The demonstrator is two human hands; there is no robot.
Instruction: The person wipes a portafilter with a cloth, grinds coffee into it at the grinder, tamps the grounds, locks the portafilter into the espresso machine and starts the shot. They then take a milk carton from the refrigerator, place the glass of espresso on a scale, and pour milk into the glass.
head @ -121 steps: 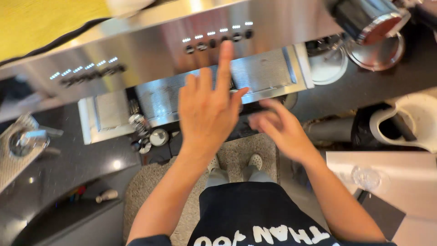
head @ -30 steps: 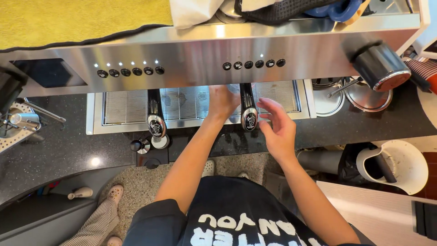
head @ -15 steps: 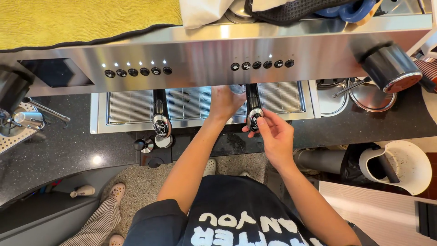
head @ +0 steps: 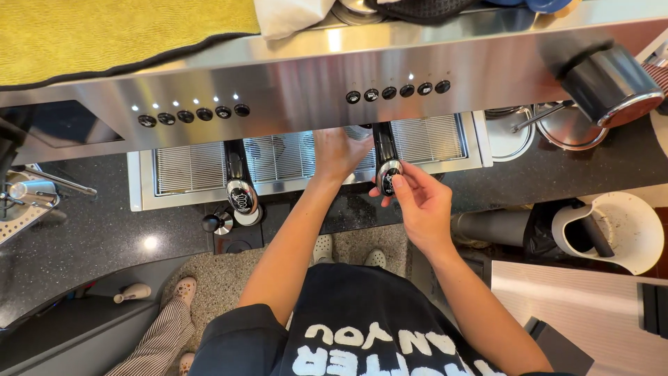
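Two hands worked at the steel espresso machine [head: 292, 76], over its drip tray [head: 431, 143]. At the tray's right part, the right hand [head: 421, 202] pinched the black portafilter handle [head: 385, 157] by its end cap. The left hand [head: 337, 150] reached under the machine's front edge; its grip was hidden, possibly loosely curled.

I saw a brushed silver espresso machine [head: 292, 83] carrying two rows of black buttons [head: 193, 115] under small white lights. The portafilter handle [head: 385, 157] was black with a silver end cap. The counter [head: 83, 230] was black, speckled with pale flecks. The cloth [head: 104, 31] was mustard yellow, the shirt [head: 362, 327] black with white lettering, and the trousers [head: 160, 341] finely striped.
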